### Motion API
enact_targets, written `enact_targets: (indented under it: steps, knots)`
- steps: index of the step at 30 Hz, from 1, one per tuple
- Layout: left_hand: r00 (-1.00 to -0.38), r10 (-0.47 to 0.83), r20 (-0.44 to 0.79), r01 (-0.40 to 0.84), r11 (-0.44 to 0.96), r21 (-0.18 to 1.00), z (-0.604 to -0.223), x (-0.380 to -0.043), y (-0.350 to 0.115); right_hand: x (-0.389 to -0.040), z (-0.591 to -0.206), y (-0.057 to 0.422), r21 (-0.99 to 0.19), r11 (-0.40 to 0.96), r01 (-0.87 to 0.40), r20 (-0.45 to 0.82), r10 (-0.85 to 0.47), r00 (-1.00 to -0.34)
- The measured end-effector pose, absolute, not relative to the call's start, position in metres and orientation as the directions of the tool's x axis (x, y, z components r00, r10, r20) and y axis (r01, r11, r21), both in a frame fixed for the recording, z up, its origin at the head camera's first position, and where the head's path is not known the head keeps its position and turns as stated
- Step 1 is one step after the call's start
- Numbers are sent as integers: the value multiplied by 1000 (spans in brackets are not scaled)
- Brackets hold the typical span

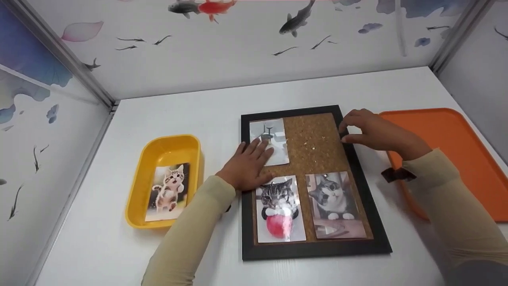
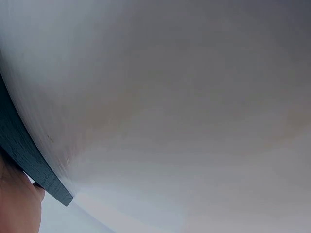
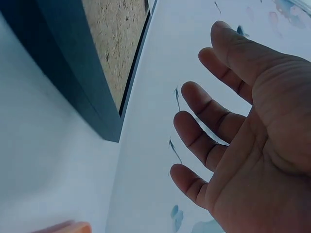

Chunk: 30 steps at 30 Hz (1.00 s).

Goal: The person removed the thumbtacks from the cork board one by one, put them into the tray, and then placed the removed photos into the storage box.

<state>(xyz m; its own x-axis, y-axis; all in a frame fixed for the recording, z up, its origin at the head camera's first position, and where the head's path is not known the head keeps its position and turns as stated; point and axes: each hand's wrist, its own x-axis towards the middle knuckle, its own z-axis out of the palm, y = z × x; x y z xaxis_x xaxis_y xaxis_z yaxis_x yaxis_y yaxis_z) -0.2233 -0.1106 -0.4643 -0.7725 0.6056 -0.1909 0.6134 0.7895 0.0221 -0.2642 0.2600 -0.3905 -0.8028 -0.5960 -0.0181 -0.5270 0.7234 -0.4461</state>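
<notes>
A cork board (image 1: 313,159) in a black frame (image 1: 317,249) lies on the white table. Spread and flat, my left hand (image 1: 247,165) rests over the lower left of a pale grey photo card (image 1: 280,145) in the board's upper left. Below it are a card of a tabby cat with a red ball (image 1: 279,212) and a card of a grey-and-white cat (image 1: 333,202), each with a small pin at its top. My right hand (image 1: 373,129) hovers at the frame's right side, fingers loosely bent and holding nothing; the right wrist view shows its palm (image 3: 257,160) bare.
Left of the board stands a yellow tray (image 1: 137,178) with a kitten photo card (image 1: 168,192) inside. An orange tray (image 1: 452,159) lies to the right, partly under my right forearm. Small shiny specks (image 1: 313,148) show on the cork. Printed wall panels (image 1: 246,55) bound the table.
</notes>
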Motion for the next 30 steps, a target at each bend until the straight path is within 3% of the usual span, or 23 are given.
enact_targets:
  steps: [16,30]
  knots:
    - [-772,612,-173,617,786,29,-463,-223,-110,-282,-391,220,-441,616,-653,59,-706,-706]
    - [-775,604,-188,613,790,11,-463,-223,-110,-291,-391,190,-458,643,-614,-12,-695,-719]
